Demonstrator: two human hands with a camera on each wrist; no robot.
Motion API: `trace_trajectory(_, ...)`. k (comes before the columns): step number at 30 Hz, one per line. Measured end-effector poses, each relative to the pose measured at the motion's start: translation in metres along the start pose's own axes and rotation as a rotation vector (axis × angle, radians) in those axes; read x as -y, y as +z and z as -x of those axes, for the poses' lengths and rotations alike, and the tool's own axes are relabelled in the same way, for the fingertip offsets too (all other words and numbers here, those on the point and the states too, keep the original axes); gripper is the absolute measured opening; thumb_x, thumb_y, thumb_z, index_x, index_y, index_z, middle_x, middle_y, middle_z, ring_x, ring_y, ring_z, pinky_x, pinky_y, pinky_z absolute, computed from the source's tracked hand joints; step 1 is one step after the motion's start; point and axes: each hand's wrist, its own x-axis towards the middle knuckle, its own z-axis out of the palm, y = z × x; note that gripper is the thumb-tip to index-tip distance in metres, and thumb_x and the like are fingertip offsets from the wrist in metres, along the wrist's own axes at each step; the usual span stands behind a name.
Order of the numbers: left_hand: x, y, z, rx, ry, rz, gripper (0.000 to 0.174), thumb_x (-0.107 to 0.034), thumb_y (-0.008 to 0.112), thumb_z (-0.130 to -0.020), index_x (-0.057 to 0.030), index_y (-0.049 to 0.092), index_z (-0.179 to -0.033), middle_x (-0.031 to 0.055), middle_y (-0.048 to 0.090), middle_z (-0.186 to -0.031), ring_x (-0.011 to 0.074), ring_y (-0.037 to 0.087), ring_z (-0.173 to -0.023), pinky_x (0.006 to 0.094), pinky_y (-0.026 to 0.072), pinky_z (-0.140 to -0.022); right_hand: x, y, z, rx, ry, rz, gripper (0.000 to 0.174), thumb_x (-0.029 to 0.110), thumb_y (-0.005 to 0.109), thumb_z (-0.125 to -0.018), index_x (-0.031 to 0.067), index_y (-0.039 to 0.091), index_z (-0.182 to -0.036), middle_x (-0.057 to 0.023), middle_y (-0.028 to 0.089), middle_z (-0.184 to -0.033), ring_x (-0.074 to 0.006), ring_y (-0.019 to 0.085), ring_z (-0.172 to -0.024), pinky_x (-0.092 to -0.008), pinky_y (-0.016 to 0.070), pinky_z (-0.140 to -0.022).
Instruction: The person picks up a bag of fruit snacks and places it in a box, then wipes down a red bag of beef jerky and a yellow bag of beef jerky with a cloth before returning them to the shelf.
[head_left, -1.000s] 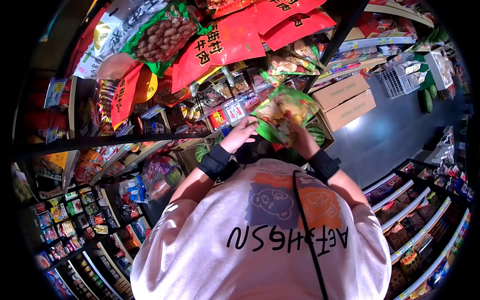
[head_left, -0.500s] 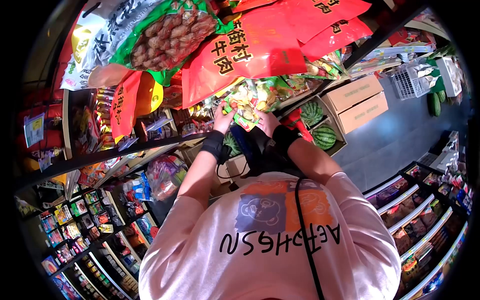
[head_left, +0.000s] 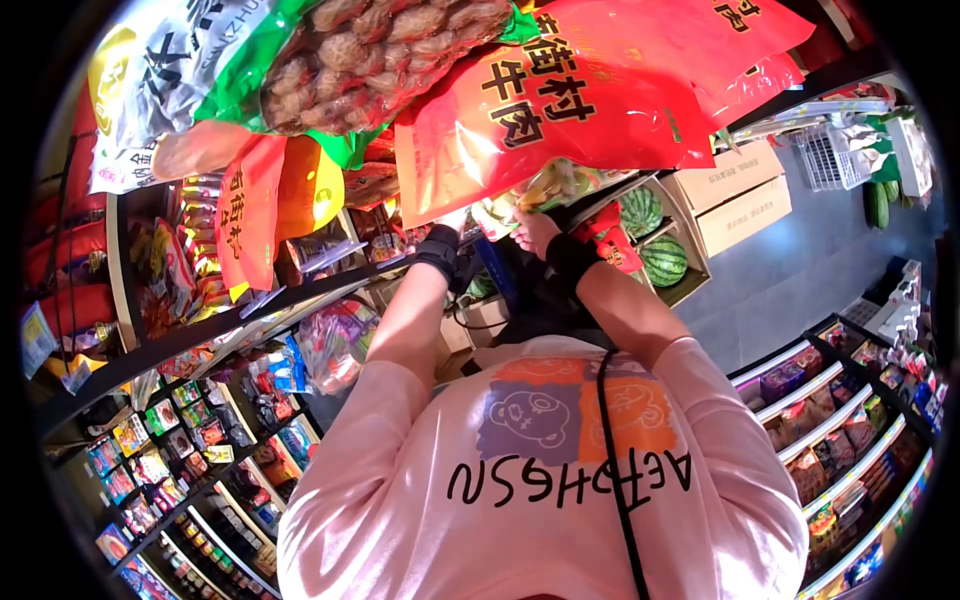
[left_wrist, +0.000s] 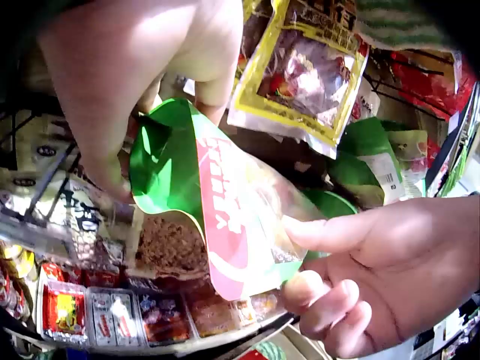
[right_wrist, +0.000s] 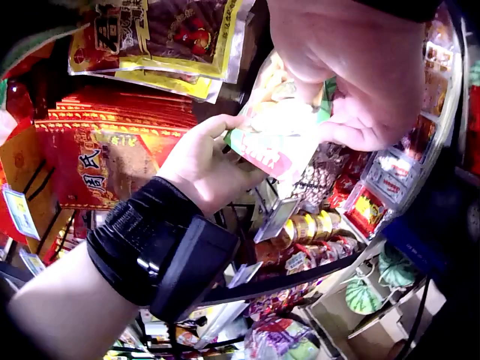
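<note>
Both hands grip a clear-fronted snack bag with green edges and a pink-and-white printed band. In the left wrist view, my left hand has its fingers and thumb round the green end. From the opposite side, my right hand pinches the bag, thumb on its front and fingers curled below. Pale pieces show through the clear part in the right wrist view, where strong light washes out the print. In the head view, a large red pouch covers part of the bag and the left hand.
A bag of brown nuts hangs beside the red pouches. Yellow-edged packets hang close to the hands. Below right, watermelons sit in a box near stacked cardboard cartons. A shelf edge runs in front of the body.
The bag went from being raised, mainly in the right hand, to lower between both hands. The head view has moved nearer the hanging pouches, which now cover more of the bag.
</note>
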Motion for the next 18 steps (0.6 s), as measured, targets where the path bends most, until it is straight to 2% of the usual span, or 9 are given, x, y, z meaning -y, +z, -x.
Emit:
trace_trajectory(2, -0.039, -0.004, 0.035, -0.060, -0.058, 0.111, 0.042, -0.017, 0.065, -0.082, -0.0026, 0.054, -0.119, 0.0071, 0.062, -0.110, 0.0194, 0.055, -0.103, 0.0310, 0.0416, -0.089, 0.001, 0.021, 0.004, 0.071, 0.037, -0.058, 0.054, 0.055, 0.049, -0.089, 0.0069, 0.049, -0.115, -0.0127, 0.060, -0.106, -0.0183, 0.054, -0.090, -0.0325, 0.0450, -0.082)
trace_trajectory(3, -0.054, -0.008, 0.047, -0.084, -0.073, 0.146, 0.042, -0.017, 0.065, -0.082, -0.0027, 0.054, -0.119, 0.0072, 0.062, -0.110, 0.0195, 0.055, -0.103, 0.0311, 0.0417, -0.089, 0.000, 0.030, 0.008, 0.151, 0.014, -0.084, 0.054, 0.054, 0.047, -0.091, 0.0071, 0.048, -0.118, -0.0129, 0.060, -0.111, -0.0178, 0.052, -0.095, -0.0315, 0.0436, -0.085)
trace_trajectory(8, -0.087, -0.029, 0.059, -0.167, -0.052, 0.228, 0.042, -0.018, 0.066, -0.081, -0.0030, 0.054, -0.119, 0.0076, 0.062, -0.110, 0.0200, 0.056, -0.102, 0.0318, 0.0427, -0.088, 0.011, 0.077, 0.010, 0.133, 0.048, -0.106, 0.047, 0.043, 0.041, -0.096, 0.0054, 0.045, -0.124, -0.0151, 0.056, -0.123, -0.0229, 0.056, -0.105, -0.0343, 0.0446, -0.090)
trace_trajectory(11, -0.088, -0.037, 0.053, -0.209, -0.034, 0.240, 0.043, -0.018, 0.066, -0.081, -0.0033, 0.054, -0.120, 0.0078, 0.062, -0.110, 0.0204, 0.057, -0.102, 0.0323, 0.0432, -0.088, 0.000, 0.060, -0.002, 0.223, 0.035, -0.198, 0.042, 0.037, 0.040, -0.096, 0.0055, 0.044, -0.123, -0.0157, 0.055, -0.125, -0.0250, 0.057, -0.107, -0.0350, 0.0452, -0.091)
trace_trajectory(12, -0.086, -0.040, 0.051, -0.227, -0.032, 0.239, 0.043, -0.018, 0.066, -0.081, -0.0033, 0.054, -0.120, 0.0079, 0.062, -0.111, 0.0205, 0.057, -0.102, 0.0324, 0.0434, -0.088, -0.001, 0.053, 0.003, 0.253, -0.009, -0.199, 0.039, 0.034, 0.042, -0.095, 0.0061, 0.045, -0.122, -0.0151, 0.058, -0.120, -0.0248, 0.060, -0.100, -0.0348, 0.0470, -0.088)
trace_trajectory(15, -0.078, -0.041, 0.039, -0.290, -0.022, 0.236, 0.043, -0.019, 0.066, -0.081, -0.0035, 0.054, -0.120, 0.0082, 0.062, -0.111, 0.0208, 0.057, -0.101, 0.0328, 0.0439, -0.087, 0.004, 0.037, 0.019, -0.002, 0.067, -0.148, 0.036, 0.031, 0.045, -0.093, 0.0061, 0.045, -0.120, -0.0139, 0.062, -0.111, -0.0241, 0.063, -0.091, -0.0343, 0.0492, -0.083)
trace_trajectory(16, -0.068, -0.044, 0.032, -0.319, -0.007, 0.222, 0.043, -0.019, 0.066, -0.081, -0.0036, 0.054, -0.120, 0.0082, 0.062, -0.111, 0.0209, 0.057, -0.101, 0.0330, 0.0441, -0.087, 0.002, 0.025, 0.026, -0.012, 0.059, -0.176, 0.034, 0.029, 0.047, -0.092, 0.0070, 0.046, -0.117, -0.0134, 0.064, -0.105, -0.0236, 0.064, -0.086, -0.0348, 0.0506, -0.077)
trace_trajectory(18, -0.039, -0.054, 0.010, -0.387, 0.084, 0.090, 0.041, -0.018, 0.066, -0.082, -0.0029, 0.055, -0.118, 0.0090, 0.061, -0.112, 0.0215, 0.057, -0.101, 0.0330, 0.0436, -0.088, -0.003, 0.008, 0.037, -0.045, 0.060, -0.177, 0.033, 0.029, 0.047, -0.092, 0.0074, 0.047, -0.117, -0.0143, 0.064, -0.105, -0.0240, 0.064, -0.086, -0.0349, 0.0507, -0.076)
